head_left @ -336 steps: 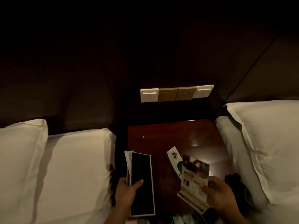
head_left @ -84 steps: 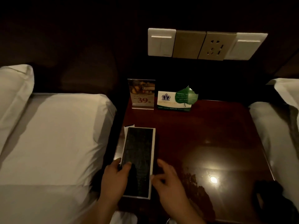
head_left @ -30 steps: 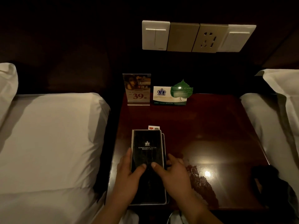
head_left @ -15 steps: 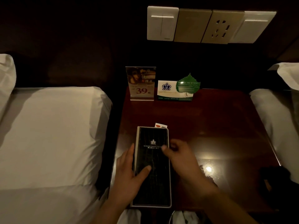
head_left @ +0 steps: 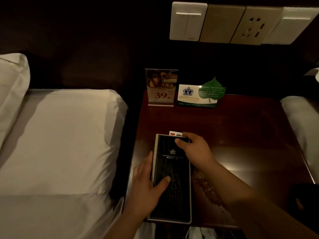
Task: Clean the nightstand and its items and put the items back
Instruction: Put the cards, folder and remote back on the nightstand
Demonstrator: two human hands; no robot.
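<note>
A black hotel folder [head_left: 172, 178] with a crown logo lies flat on the dark red nightstand [head_left: 241, 135], near its front left. A small card [head_left: 175, 134] peeks out from under its far edge. My left hand [head_left: 146, 185] grips the folder's left edge, thumb on the cover. My right hand [head_left: 195, 149] rests on the folder's top right corner, thumb pressing the cover. At the back of the nightstand stand an acrylic price sign [head_left: 161, 87] showing 39 and a white card holder [head_left: 196, 96] with a green leaf tag [head_left: 212, 91].
White-sheeted beds flank the nightstand: one on the left [head_left: 60, 144], one on the right [head_left: 302, 118]. A switch and socket panel [head_left: 224, 23] is on the dark wall above. A dark object [head_left: 303, 200] sits at the nightstand's front right corner.
The folder has been flipped logo side up since 2.8 s ago. My right hand has slid from the folder's middle up to its top right corner. The left hand stays on the left edge.
</note>
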